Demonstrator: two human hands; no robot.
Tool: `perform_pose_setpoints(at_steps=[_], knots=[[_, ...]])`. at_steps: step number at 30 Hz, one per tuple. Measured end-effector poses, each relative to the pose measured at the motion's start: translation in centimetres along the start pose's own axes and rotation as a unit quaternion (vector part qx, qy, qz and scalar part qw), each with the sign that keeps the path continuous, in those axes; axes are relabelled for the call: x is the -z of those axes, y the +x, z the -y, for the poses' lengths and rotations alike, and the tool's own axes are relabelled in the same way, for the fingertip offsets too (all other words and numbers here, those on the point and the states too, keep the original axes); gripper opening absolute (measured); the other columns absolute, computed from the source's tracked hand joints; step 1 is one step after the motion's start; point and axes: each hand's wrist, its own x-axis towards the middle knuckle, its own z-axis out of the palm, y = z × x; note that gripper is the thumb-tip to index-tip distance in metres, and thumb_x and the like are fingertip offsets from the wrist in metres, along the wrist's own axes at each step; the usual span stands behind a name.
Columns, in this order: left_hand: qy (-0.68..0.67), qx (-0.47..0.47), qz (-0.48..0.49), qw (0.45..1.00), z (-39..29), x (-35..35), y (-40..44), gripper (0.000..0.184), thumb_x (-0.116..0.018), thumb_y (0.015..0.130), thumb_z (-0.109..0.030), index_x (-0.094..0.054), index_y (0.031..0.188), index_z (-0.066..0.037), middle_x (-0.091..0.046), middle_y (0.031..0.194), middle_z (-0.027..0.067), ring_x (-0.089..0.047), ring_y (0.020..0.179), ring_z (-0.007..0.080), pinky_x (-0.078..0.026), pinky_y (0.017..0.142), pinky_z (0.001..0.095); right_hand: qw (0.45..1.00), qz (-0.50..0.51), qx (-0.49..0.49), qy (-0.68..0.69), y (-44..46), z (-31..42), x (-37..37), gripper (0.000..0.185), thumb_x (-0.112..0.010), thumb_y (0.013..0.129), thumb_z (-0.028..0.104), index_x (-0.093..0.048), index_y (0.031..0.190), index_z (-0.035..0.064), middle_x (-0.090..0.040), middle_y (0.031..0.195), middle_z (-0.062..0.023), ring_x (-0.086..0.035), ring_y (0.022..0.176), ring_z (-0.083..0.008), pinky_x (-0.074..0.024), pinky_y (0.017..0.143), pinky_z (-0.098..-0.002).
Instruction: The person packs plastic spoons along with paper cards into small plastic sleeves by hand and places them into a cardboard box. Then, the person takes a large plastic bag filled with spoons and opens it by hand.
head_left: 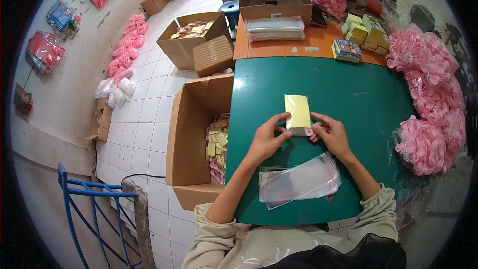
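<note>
A yellow card (pixel 298 112) sits in a clear plastic sleeve above the green table, between my two hands. My left hand (pixel 269 139) pinches the sleeve's lower left edge between thumb and fingers. At the lower right corner, my right hand (pixel 332 133) has its fingers closed round a small pink plastic piece (pixel 309 132), beside the sleeve; its full shape is hidden by the fingers. Closer to my body, several flat clear plastic bags (pixel 298 179) lie overlapped on the table.
Bundles of pink plastic pieces (pixel 430 104) line the table's right side. Stacked small boxes (pixel 366 30) and a pile of clear bags (pixel 275 29) stand at the back. An open carton (pixel 196 104) with yellow-carded packets (pixel 217 139) is on the left. A blue metal frame (pixel 94 189) stands lower left.
</note>
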Motion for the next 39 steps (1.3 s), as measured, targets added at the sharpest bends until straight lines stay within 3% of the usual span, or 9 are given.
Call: perform_pose_setpoints(at_steps=[7,10,17,22,27,30,33,34,39], knots=[[0.044,0.029,-0.238,0.970,-1.7,9.5,-4.1,0.049,-0.064,0.081,-0.006,-0.049,0.128,-0.006,-0.056,0.119,0.0106,-0.060,0.089,0.0132,-0.051,0.063,0.0252,0.999,0.017,0.011,-0.025,-0.2,0.2,0.2,0.020,-0.054,0.090,0.006,-0.059,0.106,-0.0056,-0.061,0.080,-0.0085,-0.063,0.068,-0.0130,-0.0532,0.060,-0.0245],[0.346,0.020,-0.328,0.879,-0.2,11.5,-5.3,0.047,-0.064,0.083,-0.019,-0.049,0.125,-0.004,-0.039,0.133,0.0278,-0.048,0.118,0.0367,-0.045,0.091,0.0399,0.999,0.020,0.013,-0.031,-0.1,0.1,0.2,0.017,-0.054,0.089,0.006,-0.060,0.101,-0.0054,-0.061,0.080,-0.0084,-0.063,0.069,-0.0129,-0.0531,0.061,-0.0245],[0.391,-0.064,-0.161,0.904,-3.4,6.2,-0.8,0.056,-0.063,0.084,-0.033,-0.043,0.130,-0.007,-0.028,0.139,0.0310,-0.036,0.125,0.0457,-0.037,0.097,0.0514,0.994,0.083,-0.015,-0.069,0.3,1.8,2.2,0.018,-0.059,0.086,0.010,-0.061,0.100,-0.0023,-0.061,0.086,-0.0086,-0.063,0.076,-0.0140,-0.0529,0.062,-0.0263],[0.544,-0.013,-0.189,0.818,2.4,1.9,2.9,0.059,-0.047,0.090,-0.046,-0.033,0.140,-0.017,-0.018,0.146,0.0262,-0.018,0.137,0.0394,-0.015,0.100,0.0671,0.803,-0.085,0.257,-0.531,3.8,8.4,12.7,0.027,-0.068,0.071,0.011,-0.059,0.096,0.0032,-0.055,0.098,-0.0162,-0.052,0.101,-0.0346,-0.0435,0.088,-0.0393],[0.563,-0.014,-0.198,0.802,3.0,1.7,3.1,0.057,-0.041,0.091,-0.050,-0.034,0.139,-0.020,-0.020,0.147,0.0242,-0.016,0.138,0.0374,-0.008,0.102,0.0665,0.389,-0.459,0.155,-0.784,6.4,10.5,30.4,0.041,-0.051,0.082,0.014,-0.048,0.123,0.0078,-0.049,0.121,-0.0172,-0.050,0.111,-0.0332,-0.0426,0.088,-0.0511],[0.561,-0.016,-0.203,0.802,2.8,1.7,3.0,0.057,-0.042,0.090,-0.050,-0.036,0.138,-0.019,-0.021,0.146,0.0243,-0.017,0.138,0.0370,-0.009,0.102,0.0664,0.390,-0.445,-0.152,-0.792,5.6,10.0,37.5,0.049,-0.046,0.088,0.018,-0.036,0.136,0.0135,-0.041,0.135,-0.0101,-0.037,0.127,-0.0310,-0.0291,0.100,-0.0599],[0.543,-0.021,-0.200,0.815,2.8,1.8,3.1,0.059,-0.044,0.089,-0.049,-0.037,0.137,-0.016,-0.020,0.146,0.0264,-0.017,0.137,0.0378,-0.010,0.101,0.0663,0.418,-0.464,-0.088,-0.776,3.9,10.5,39.4,0.044,-0.043,0.091,0.022,-0.039,0.134,0.0136,-0.039,0.138,-0.0095,-0.035,0.129,-0.0295,-0.0282,0.097,-0.0641],[0.546,-0.024,-0.204,0.813,2.8,1.8,3.2,0.058,-0.044,0.089,-0.049,-0.037,0.137,-0.016,-0.020,0.146,0.0264,-0.017,0.137,0.0377,-0.010,0.101,0.0663,0.403,-0.499,-0.053,-0.765,3.7,10.7,40.9,0.042,-0.048,0.090,0.019,-0.042,0.131,0.0133,-0.047,0.132,-0.0102,-0.043,0.125,-0.0253,-0.0392,0.095,-0.0523],[0.546,-0.038,-0.216,0.809,3.0,1.8,3.2,0.058,-0.046,0.088,-0.048,-0.039,0.136,-0.016,-0.022,0.145,0.0264,-0.019,0.136,0.0376,-0.012,0.100,0.0664,0.426,-0.616,0.035,-0.661,1.2,15.4,47.9,0.044,-0.049,0.090,0.029,-0.045,0.130,0.0121,-0.053,0.125,-0.0127,-0.049,0.116,-0.0287,-0.0403,0.093,-0.0494]])
